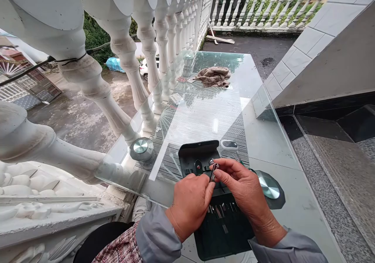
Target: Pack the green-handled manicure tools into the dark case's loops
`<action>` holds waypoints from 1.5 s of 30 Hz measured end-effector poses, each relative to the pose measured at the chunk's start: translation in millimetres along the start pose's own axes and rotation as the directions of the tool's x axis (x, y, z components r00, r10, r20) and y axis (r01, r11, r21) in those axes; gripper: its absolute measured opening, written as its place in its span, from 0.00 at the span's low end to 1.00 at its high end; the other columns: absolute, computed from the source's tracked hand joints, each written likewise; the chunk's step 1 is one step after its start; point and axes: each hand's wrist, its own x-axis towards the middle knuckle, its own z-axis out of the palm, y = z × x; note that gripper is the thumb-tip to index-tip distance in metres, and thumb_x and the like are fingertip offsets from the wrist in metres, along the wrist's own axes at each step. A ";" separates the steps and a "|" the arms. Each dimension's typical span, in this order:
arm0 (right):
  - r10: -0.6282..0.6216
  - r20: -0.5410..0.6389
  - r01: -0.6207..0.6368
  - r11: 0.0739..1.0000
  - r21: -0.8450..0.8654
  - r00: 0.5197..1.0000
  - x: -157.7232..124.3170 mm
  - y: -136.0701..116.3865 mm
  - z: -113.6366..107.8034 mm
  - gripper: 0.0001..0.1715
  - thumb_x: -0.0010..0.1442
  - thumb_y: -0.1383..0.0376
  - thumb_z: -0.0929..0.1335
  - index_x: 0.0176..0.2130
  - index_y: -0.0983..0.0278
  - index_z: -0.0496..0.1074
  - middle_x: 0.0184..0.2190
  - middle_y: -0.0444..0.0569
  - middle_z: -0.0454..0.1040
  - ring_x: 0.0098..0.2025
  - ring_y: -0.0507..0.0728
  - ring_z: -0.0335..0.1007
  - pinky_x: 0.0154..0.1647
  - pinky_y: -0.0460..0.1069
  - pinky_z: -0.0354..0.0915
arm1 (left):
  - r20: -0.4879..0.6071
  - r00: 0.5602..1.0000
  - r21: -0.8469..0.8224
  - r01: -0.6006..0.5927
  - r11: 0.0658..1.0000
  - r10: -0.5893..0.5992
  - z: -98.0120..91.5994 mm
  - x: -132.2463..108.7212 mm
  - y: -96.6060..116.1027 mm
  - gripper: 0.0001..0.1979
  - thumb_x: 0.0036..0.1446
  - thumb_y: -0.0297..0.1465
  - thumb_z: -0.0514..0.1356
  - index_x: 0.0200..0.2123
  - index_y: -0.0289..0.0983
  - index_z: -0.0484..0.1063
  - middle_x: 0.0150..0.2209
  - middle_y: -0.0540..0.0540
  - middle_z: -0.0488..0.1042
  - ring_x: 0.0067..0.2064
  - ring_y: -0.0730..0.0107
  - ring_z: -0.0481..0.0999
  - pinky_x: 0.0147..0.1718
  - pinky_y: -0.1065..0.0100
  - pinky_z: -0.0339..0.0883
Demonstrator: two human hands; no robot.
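Observation:
A small silver nail clipper [215, 171] is held between both hands above an open dark case. My left hand [191, 202] is closed round its lower end, thumb pressed along it. The thumb and fingers of my right hand [241, 181] pinch its upper end. Beneath them the dark green case [222, 239] lies open on the glass table, with several small metal tools in its lower part. Its raised flap [198, 152] shows loops and a small snap strap. My hands hide part of the case's middle.
The glass table [263, 138] bears a grey and white oval device [229, 145] just beyond the case. A crumpled brown cloth [213, 76] and a small white packet [176, 98] lie farther off. White balusters [125, 56] line the left; stone steps [336, 177] are at right.

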 end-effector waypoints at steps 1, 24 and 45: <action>-0.001 -0.009 0.001 1.000 -0.016 1.000 -0.4 -0.6 0.8 0.19 0.45 0.54 0.74 0.35 0.61 0.75 0.30 0.47 0.77 0.29 0.53 0.71 0.32 0.50 0.71 | -0.028 0.999 0.022 -0.015 1.000 0.016 2.9 -0.7 -0.7 0.12 0.63 0.33 0.52 0.27 0.38 0.67 0.25 0.50 0.73 0.29 0.69 0.71 0.25 0.70 0.56; 0.028 -0.171 -0.017 0.998 0.069 0.985 13.1 -2.3 -9.3 0.23 0.45 0.55 0.75 0.40 0.62 0.73 0.30 0.45 0.75 0.25 0.49 0.67 0.29 0.47 0.66 | -0.222 0.899 0.190 -0.339 0.921 0.377 12.6 -9.5 -1.8 0.12 0.63 0.28 0.50 0.26 0.38 0.62 0.23 0.50 0.67 0.27 0.68 0.66 0.25 0.68 0.57; -0.111 0.005 0.102 0.899 -0.425 0.994 60.7 25.6 4.9 0.15 0.51 0.56 0.68 0.36 0.62 0.75 0.32 0.47 0.79 0.35 0.56 0.72 0.39 0.51 0.64 | -0.199 0.803 0.428 -0.444 0.787 0.561 37.4 -16.6 -8.3 0.13 0.60 0.30 0.53 0.42 0.26 0.71 0.42 0.34 0.76 0.44 0.54 0.75 0.37 0.63 0.68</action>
